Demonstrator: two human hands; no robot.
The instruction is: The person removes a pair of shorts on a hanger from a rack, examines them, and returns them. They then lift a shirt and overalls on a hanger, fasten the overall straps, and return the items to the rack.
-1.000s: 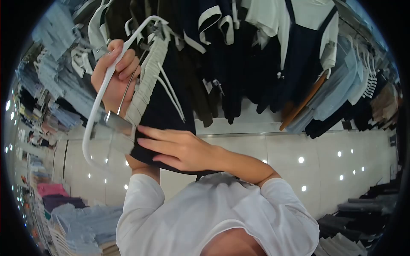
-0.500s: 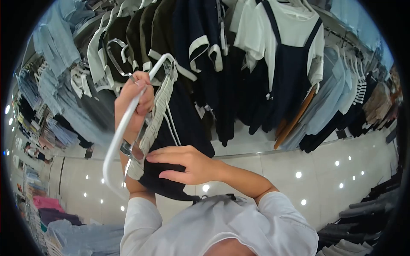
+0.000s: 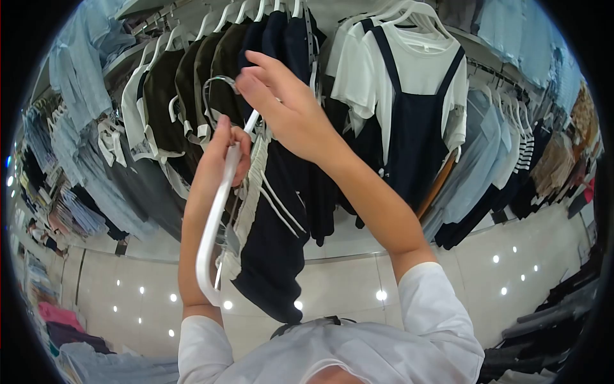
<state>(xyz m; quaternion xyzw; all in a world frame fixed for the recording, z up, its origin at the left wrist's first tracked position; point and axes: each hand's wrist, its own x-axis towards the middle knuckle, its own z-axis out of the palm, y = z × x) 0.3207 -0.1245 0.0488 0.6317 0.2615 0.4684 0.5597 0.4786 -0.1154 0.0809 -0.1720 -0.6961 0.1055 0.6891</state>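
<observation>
My left hand (image 3: 231,153) is closed round the middle of a white hanger (image 3: 216,217), near a metal hook. From this hanger hangs a dark garment (image 3: 275,230) with a cream gathered waistband (image 3: 251,192) and white drawstrings. My right hand (image 3: 281,105) is raised at the upper part of the hanger, its fingers stretched out and apart. The thumb side of this hand is close to the metal hook (image 3: 220,82); whether it touches the hook or the hanger cannot be made out.
Behind my hands a rail holds brown jackets (image 3: 167,83) and navy garments on white hangers. To the right hang a white top (image 3: 358,77) with a navy pinafore (image 3: 416,134) and light blue shirts (image 3: 476,147). Folded dark clothes (image 3: 543,320) lie at the lower right.
My right hand has moved up from the lower waistband to the hanger's upper part. My left hand and the hanger have shifted slightly right and down, and the view has shifted.
</observation>
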